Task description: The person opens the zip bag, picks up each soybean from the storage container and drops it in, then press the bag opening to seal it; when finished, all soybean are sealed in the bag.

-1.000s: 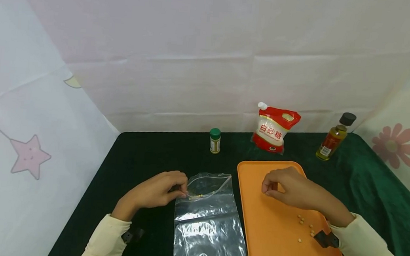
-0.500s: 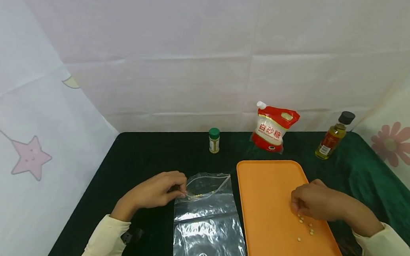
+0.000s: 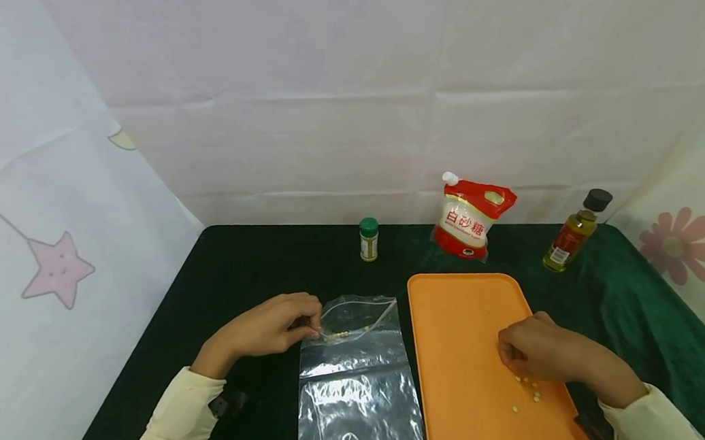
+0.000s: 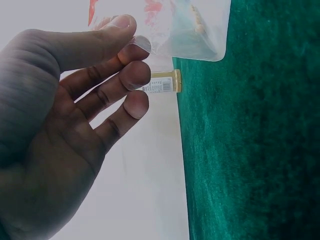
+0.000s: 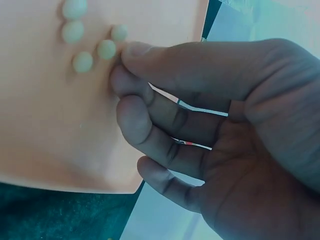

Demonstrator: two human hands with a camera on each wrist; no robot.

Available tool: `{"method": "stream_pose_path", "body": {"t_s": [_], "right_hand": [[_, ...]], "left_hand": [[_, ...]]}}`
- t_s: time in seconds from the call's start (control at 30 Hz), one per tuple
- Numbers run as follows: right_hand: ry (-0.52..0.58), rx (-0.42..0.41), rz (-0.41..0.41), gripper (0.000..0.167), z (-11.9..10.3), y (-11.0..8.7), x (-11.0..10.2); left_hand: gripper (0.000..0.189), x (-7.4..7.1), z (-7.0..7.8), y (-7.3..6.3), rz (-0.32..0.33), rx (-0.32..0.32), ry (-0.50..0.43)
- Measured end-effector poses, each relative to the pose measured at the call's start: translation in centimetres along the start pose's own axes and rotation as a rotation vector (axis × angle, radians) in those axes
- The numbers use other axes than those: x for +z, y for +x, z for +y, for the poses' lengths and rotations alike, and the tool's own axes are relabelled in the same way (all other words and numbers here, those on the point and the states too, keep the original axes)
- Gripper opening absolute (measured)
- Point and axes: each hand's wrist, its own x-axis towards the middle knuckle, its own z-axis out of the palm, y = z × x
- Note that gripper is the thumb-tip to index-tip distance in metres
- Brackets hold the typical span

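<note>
Watching from my end, I see the left hand [image 3: 268, 326] pinching the left side of the mouth of a clear zip bag [image 3: 370, 412], which lies on the dark green surface [image 3: 263, 261] just left of an orange tray [image 3: 456, 323]. The mouth gapes at the far end, and a few beans inside the bag [image 3: 344, 335] sit close to its lip. That one-sided grip worries me first: if it slackens or tugs, I expect the thin film could fold across the gap or spill those beans.

The right hand [image 3: 549, 346] is over the right part of the tray, its fingers curled, thumb and forefinger tips drawn together right beside a cluster of small round beans [image 5: 82, 62]. I cannot tell whether one is held between them. An off-centre squeeze could shoot a bean away, and a clumsy push could send its neighbours rolling; the rim looks low, so I would not trust it to stop them.

A few looser beans lie toward the near end. The right sleeve [image 3: 659, 432] and the dark wrist camera [image 3: 597, 426] sit by the tray's right edge, so a low sweep might nudge the tray and scatter everything on it. Any bean dropped between tray and bag would land on cloth, where I could lose sight of it.
</note>
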Motion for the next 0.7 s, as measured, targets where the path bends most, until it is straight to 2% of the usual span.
{"method": "stream_pose_path", "body": {"t_s": [0.27, 0.53, 0.7], "right_hand": [[-0.006, -0.026, 0.021, 0.027, -0.40, 0.40, 0.00], [0.038, -0.169, 0.188, 0.023, -0.09, 0.68, -0.35], [0.084, -0.182, 0.254, 0.019, -0.41, 0.86, -0.51]], "left_hand": [[0.015, -0.18, 0.11, 0.10, -0.003, 0.003, -0.010], [0.016, -0.27, 0.38, 0.12, -0.010, -0.001, -0.005], [0.017, -0.25, 0.40, 0.05, -0.005, 0.001, -0.007]]}}
